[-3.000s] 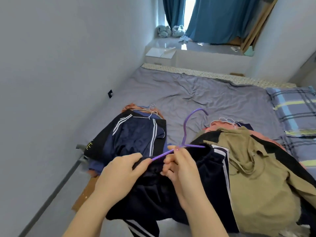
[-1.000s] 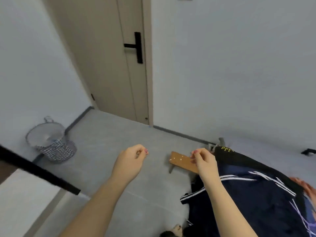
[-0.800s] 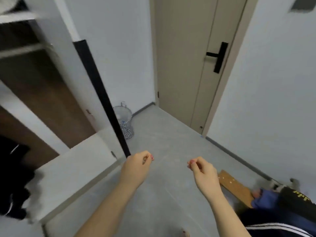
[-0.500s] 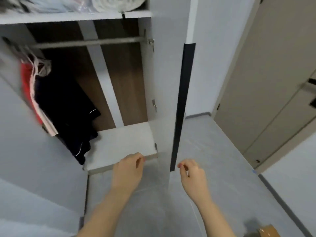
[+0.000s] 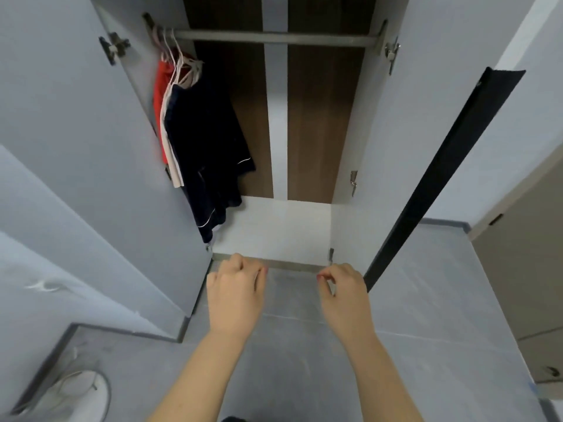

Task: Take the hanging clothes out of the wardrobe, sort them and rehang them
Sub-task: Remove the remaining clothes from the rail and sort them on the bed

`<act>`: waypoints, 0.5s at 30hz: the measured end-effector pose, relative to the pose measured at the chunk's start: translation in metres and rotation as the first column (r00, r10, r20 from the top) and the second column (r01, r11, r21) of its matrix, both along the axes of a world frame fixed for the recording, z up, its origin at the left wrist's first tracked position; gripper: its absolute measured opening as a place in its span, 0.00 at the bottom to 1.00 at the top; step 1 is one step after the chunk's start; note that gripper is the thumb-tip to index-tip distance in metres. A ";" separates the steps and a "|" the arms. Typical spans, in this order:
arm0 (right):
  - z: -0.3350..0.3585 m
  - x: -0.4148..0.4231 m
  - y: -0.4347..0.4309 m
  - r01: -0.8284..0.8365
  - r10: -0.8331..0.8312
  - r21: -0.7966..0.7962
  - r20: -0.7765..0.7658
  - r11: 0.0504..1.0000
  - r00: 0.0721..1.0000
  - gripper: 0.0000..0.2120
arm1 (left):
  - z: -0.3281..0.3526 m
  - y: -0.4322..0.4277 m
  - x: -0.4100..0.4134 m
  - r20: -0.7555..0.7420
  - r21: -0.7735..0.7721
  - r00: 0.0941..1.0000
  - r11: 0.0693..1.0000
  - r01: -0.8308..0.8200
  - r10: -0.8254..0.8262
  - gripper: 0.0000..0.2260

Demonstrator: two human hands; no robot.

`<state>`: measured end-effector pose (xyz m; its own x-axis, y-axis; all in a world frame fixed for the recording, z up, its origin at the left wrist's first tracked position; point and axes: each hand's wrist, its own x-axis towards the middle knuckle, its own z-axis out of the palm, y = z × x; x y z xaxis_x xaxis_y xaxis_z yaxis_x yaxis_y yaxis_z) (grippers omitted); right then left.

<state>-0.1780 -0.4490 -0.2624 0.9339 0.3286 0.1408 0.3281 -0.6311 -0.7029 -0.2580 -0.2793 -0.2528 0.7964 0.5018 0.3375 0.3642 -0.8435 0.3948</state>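
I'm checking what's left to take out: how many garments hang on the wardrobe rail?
3, bunched at the left end of the rail: a red one farthest left, a pale one next, a dark navy one outermost. Others may hide between them.

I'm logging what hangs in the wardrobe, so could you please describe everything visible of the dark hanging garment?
The dark garment looks navy or black, of soft fabric with thin white piping along its hems. It hangs limp from a pale hanger at the left end of the rail, outermost in the bunch, lying against a whitish piece beside a red one.
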 end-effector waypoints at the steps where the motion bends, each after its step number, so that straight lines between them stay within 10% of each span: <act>1: -0.001 0.001 0.007 -0.022 0.022 -0.013 -0.007 1.000 1.000 0.05 | -0.003 0.005 -0.002 -0.008 0.020 1.000 1.000 -0.016 0.016 0.06; 15: 0.007 0.095 0.182 -0.214 0.215 -0.080 0.004 0.974 0.977 0.05 | -0.014 0.176 0.078 0.036 0.016 0.983 0.983 -0.181 0.180 0.04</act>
<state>-0.0834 -0.2669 -0.2555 0.8387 0.5316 0.1181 0.4704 -0.5980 -0.6489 -0.1795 -0.1034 -0.2666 0.6810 0.6298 0.3736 0.4980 -0.7724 0.3942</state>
